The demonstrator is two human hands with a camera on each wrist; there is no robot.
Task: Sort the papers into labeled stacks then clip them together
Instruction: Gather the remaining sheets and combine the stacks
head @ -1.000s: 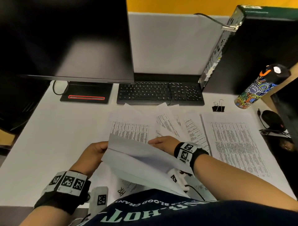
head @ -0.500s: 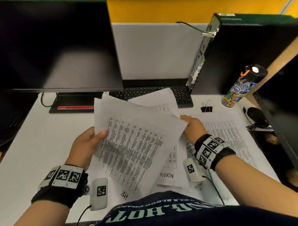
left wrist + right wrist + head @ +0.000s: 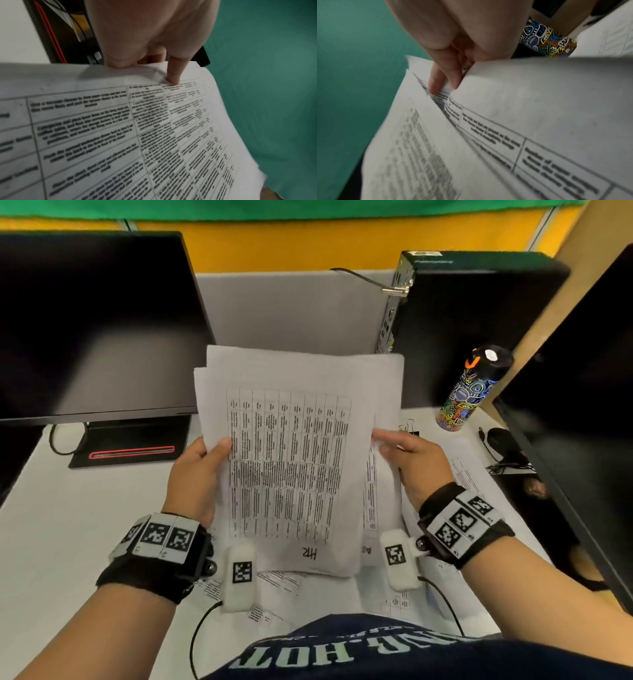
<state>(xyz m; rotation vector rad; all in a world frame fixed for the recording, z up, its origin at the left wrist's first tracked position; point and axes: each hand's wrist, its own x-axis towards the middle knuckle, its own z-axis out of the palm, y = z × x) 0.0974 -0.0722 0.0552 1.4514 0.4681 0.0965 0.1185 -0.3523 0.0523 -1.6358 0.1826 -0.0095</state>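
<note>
Sorting is judged barely begun: a sheaf of white printed sheets with tables, the front one hand-marked "HR" (image 3: 294, 460), is held upright above the white desk (image 3: 68, 525), more loose printed pages (image 3: 479, 484) lie spread beneath it, and the black binder clip (image 3: 407, 429) just behind the sheaf is unused. The sheaf's left edge is pinched by the left hand (image 3: 197, 474), thumb in front; its right edge is gripped by the right hand (image 3: 416, 462), fingers tucked between sheets.

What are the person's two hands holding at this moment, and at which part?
A sheaf of papers: the left hand grips its left edge, the right hand its right edge.
</note>
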